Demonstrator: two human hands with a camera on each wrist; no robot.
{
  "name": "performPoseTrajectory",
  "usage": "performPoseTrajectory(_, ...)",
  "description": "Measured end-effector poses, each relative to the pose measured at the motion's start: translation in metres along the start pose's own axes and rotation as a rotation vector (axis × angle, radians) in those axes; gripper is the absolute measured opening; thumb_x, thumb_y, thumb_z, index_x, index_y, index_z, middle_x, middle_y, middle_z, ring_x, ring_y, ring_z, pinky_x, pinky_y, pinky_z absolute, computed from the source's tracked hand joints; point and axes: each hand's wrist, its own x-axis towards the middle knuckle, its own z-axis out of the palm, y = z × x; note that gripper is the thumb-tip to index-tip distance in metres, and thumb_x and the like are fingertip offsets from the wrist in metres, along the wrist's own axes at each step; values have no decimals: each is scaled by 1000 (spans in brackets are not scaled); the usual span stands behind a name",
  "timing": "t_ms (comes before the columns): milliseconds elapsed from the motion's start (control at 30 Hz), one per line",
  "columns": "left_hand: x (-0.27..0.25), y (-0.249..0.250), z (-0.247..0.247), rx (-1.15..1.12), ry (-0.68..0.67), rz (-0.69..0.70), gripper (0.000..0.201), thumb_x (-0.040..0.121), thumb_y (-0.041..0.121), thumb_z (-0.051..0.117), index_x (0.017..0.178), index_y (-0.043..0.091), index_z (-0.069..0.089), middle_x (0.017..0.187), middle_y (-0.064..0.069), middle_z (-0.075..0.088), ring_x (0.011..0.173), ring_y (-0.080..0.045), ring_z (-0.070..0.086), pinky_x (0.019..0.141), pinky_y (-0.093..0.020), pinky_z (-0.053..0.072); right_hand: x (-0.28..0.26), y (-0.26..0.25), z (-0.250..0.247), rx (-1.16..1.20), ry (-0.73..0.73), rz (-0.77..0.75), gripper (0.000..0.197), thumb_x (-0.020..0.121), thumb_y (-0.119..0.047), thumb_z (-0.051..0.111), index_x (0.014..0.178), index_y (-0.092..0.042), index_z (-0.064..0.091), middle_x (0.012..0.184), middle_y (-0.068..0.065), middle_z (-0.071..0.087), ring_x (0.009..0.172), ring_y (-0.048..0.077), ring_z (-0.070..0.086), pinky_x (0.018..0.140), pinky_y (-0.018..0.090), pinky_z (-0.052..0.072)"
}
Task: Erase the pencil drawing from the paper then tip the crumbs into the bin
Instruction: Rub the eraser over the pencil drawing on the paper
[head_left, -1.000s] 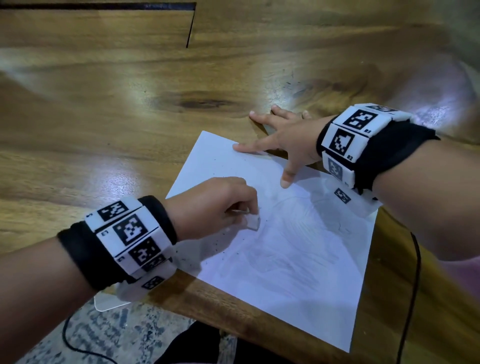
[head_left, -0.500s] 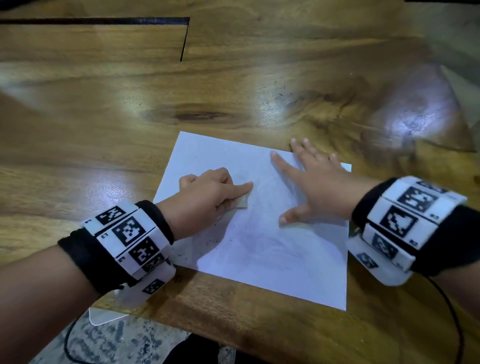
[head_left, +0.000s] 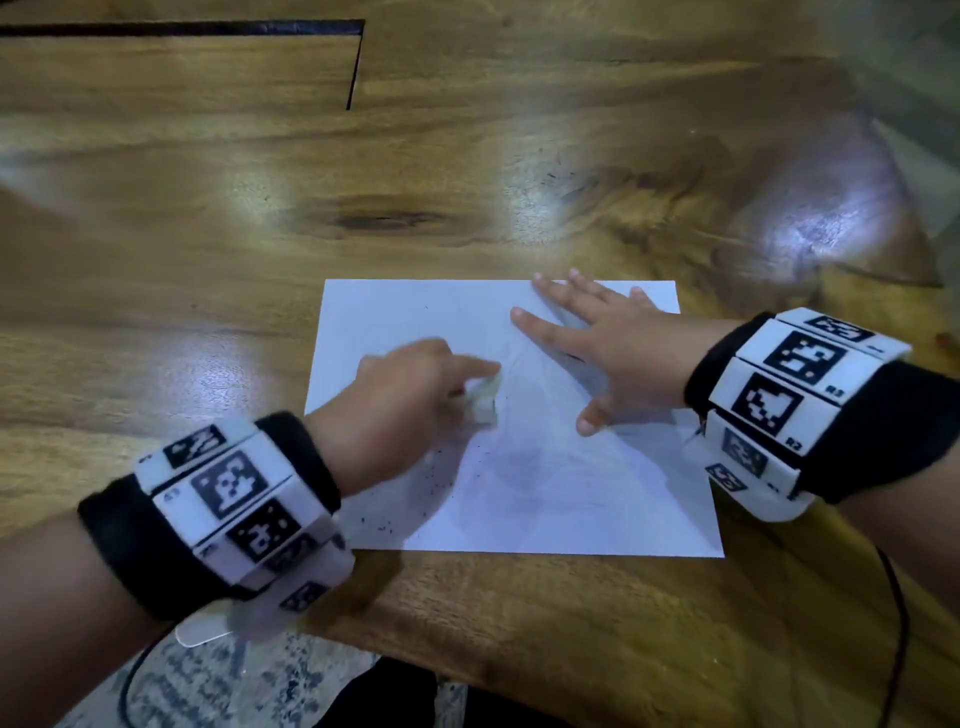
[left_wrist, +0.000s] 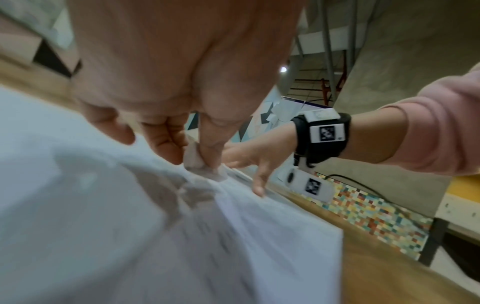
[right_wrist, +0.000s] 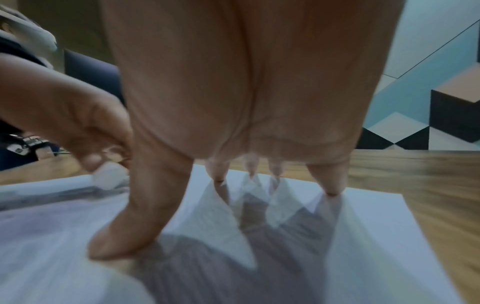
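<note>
A white sheet of paper (head_left: 597, 509) lies on the wooden table near its front edge, with faint grey pencil marks (head_left: 545, 483) left in its middle. My left hand (head_left: 410, 400) pinches a small white eraser (head_left: 483, 400) and presses it onto the sheet; the hand is motion-blurred. The left wrist view shows the eraser (left_wrist: 197, 158) between thumb and fingers on the paper (left_wrist: 259, 246). My right hand (head_left: 597, 353) lies flat with spread fingers (right_wrist: 330, 181) on the paper's (right_wrist: 376, 236) upper right part. Dark crumbs (head_left: 415, 493) speckle the lower left of the sheet. No bin is in view.
The glossy wooden table (head_left: 363, 182) stretches far beyond the paper, with a dark slot (head_left: 356, 67) at the top left. The table's front edge (head_left: 467, 670) runs just below the sheet, patterned floor (head_left: 208, 680) beneath. A black cable (head_left: 901, 623) hangs at the right.
The paper has turned from slanted to square with the table edge. My right hand went from its far corner to its upper right part. The left hand with the eraser keeps rubbing.
</note>
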Motion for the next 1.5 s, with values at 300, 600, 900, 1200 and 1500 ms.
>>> performPoseTrajectory(300,30,2,0,75,78,70,6,78,16,66,83,14,67,72,0,50,66,-16,46,59,-23,29,1,-5,8,-18,-16,-32,124,69,-56,71,142,-34,-26,148,-6,-39,139,18,-31,113,58,-2)
performPoseTrajectory(600,20,9,-5,17,-46,137,18,74,35,69,87,23,72,66,2,61,62,-10,51,61,-8,35,-2,-9,7,53,1,-17,126,67,-48,77,143,-36,-23,149,-8,-37,138,15,-32,113,58,-6)
performPoseTrajectory(900,-25,-10,5,-28,-266,202,11,79,31,64,76,23,70,70,11,52,62,2,49,59,-10,35,-1,-10,8,69,3,-13,127,67,-46,78,143,-35,-24,149,-6,-38,138,16,-33,112,59,-7)
performPoseTrajectory(1200,-21,-7,10,-42,-146,212,16,78,28,61,66,18,64,65,9,46,54,4,44,56,-7,32,-2,-10,7,92,7,-6,127,66,-44,78,144,-36,-21,150,-8,-36,138,14,-32,113,58,-8)
performPoseTrajectory(1500,2,-1,3,21,-109,230,11,75,21,60,67,15,66,71,-4,58,61,-17,55,59,-22,38,-3,-10,7,86,12,-3,127,66,-45,79,143,-37,-22,150,-8,-36,138,15,-31,113,58,-8)
